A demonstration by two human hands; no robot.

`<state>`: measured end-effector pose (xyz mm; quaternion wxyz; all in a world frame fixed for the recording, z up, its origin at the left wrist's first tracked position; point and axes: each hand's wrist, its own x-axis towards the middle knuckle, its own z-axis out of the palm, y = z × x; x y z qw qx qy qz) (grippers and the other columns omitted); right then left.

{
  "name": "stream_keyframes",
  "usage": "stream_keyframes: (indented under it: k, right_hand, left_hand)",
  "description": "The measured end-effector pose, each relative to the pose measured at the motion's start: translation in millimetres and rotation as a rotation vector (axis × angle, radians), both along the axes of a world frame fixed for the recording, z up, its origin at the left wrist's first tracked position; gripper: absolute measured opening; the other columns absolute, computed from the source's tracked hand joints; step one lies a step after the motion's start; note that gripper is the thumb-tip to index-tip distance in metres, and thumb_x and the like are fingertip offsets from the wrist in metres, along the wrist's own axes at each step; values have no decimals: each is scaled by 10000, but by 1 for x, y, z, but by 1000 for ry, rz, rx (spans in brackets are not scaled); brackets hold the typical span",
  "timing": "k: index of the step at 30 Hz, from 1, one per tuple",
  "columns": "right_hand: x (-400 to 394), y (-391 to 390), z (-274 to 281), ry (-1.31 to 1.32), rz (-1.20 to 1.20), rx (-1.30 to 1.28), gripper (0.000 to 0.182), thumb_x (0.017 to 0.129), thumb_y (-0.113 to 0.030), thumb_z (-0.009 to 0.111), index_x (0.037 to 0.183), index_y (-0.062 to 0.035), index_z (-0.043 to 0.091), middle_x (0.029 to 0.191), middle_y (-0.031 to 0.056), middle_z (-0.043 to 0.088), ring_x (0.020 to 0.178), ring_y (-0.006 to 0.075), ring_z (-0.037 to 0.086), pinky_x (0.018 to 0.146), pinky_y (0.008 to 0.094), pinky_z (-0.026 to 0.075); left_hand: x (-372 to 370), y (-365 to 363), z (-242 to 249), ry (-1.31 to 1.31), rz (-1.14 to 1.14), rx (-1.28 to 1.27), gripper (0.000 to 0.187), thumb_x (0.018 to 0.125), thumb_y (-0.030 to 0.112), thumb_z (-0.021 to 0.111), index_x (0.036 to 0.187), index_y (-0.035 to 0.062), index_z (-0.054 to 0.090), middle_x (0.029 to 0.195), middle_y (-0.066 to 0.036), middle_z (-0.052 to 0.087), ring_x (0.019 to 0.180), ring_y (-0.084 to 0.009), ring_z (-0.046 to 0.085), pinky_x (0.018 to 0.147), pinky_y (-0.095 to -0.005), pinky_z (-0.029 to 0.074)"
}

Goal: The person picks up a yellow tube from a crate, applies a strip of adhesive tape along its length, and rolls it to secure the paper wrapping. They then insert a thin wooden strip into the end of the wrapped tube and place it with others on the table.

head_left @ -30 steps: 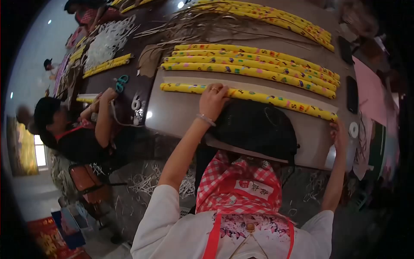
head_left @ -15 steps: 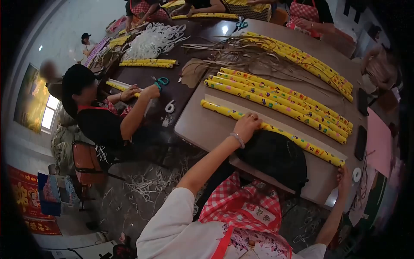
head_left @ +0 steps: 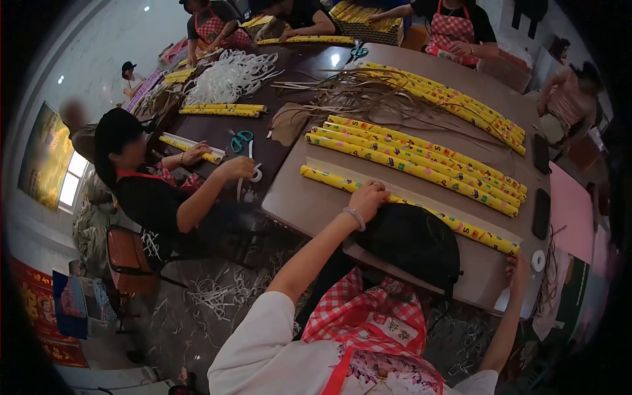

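A long roll of yellow patterned wrapping paper (head_left: 475, 232) lies along the table's near side, with a pale strip along its far edge. My left hand (head_left: 370, 197) rests on the middle of this roll, fingers bent over it. At the roll's right end, my right hand (head_left: 517, 268) holds the tip with its fingers; its palm is partly hidden. Just beyond lie several finished-looking yellow rolls (head_left: 415, 161) side by side. A small white tape roll (head_left: 538, 259) sits beside my right hand. My black cap (head_left: 405, 247) covers part of the near table edge.
More yellow rolls (head_left: 454, 102) and brown strips (head_left: 368, 92) lie farther back. On the left, a co-worker (head_left: 148, 174) sits near teal scissors (head_left: 241, 141) and another tape roll (head_left: 256, 173). White ribbon scraps (head_left: 234, 76) are heaped behind. Two dark phone-like objects (head_left: 541, 214) lie at the right edge.
The view has shifted slightly. My hands stay on the same roll. The co-worker on the left has let go of the teal scissors and now reaches a hand toward the tape roll.
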<state>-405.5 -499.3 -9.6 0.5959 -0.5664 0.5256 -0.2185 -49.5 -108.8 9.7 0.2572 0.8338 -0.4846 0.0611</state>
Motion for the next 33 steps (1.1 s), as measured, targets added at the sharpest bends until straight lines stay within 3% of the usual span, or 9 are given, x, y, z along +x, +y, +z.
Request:
stream_keyframes:
  k: [4, 11, 16, 25, 27, 28, 30, 31, 33]
  right_hand:
    - [-6, -10, -16, -25, 7, -13, 421, 927, -422, 508, 1140, -60, 528, 719, 52, 598, 457, 96, 490, 396, 229, 376]
    - [-2, -11, -14, 72, 106, -58, 387, 928, -436, 499, 1013, -63, 553, 697, 40, 614, 445, 98, 493, 388, 236, 372]
    - [0, -2, -9, 55, 67, -59, 411, 911, -452, 516, 1007, -53, 542, 700, 49, 623, 461, 103, 523, 395, 242, 391]
    - [-8, 22, 13, -81, -76, -30, 387, 933, -380, 507, 1091, -29, 549, 719, 54, 621, 504, 110, 544, 457, 260, 438]
    - [-17, 30, 25, 57, -102, -386, 296, 924, -311, 535, 1086, -64, 563, 672, 67, 610, 503, 151, 546, 478, 292, 450]
    - [-28, 24, 23, 66, -130, -388, 296, 924, -311, 535, 1086, -64, 563, 672, 67, 610, 503, 151, 546, 478, 292, 450]
    - [-44, 4, 9, 315, -172, -877, 225, 895, -198, 562, 1094, -94, 570, 818, 103, 594, 654, 220, 576, 564, 335, 471]
    - [-54, -10, 5, 322, -180, -877, 225, 895, -198, 562, 1094, -94, 570, 818, 103, 594, 654, 220, 576, 564, 335, 471]
    - [-66, -33, 10, 601, -96, -1198, 271, 842, -115, 589, 1113, -116, 576, 1030, 131, 512, 870, 292, 548, 692, 378, 467]
  left_hand:
    - [-1, 1, 0, 66, 4, -43, 237, 740, 28, 613, 961, 79, 681, 956, -101, 610, 983, -288, 546, 830, -376, 470]
    - [-7, -1, 10, 96, 58, 4, 178, 779, 89, 634, 949, 80, 684, 968, -86, 613, 988, -289, 547, 840, -381, 467]
    - [-6, -1, 9, 99, 31, 37, 179, 822, 88, 614, 991, 71, 673, 1014, -109, 607, 964, -313, 553, 828, -417, 473]
    - [0, -4, 10, 106, 8, 121, 246, 806, 90, 615, 1049, 49, 615, 991, -156, 603, 955, -359, 546, 817, -435, 452]
    - [9, -4, 1, 69, -41, 78, 249, 812, 81, 606, 1058, 37, 613, 988, -155, 608, 940, -348, 552, 809, -435, 451]
    - [13, -3, -4, 54, -59, 50, 235, 812, 83, 609, 1042, 33, 616, 987, -157, 608, 935, -347, 552, 808, -438, 449]
    - [12, -7, 4, 98, -86, 104, 198, 818, 97, 610, 1004, 31, 622, 988, -160, 607, 941, -348, 553, 816, -442, 447]
    - [7, -8, 13, 88, -81, 131, 187, 812, 91, 607, 982, 17, 621, 975, -172, 601, 918, -365, 548, 819, -438, 440]
    - [4, -9, 18, 78, -71, 160, 176, 805, 85, 603, 960, 3, 620, 962, -183, 596, 896, -382, 543, 821, -434, 434]
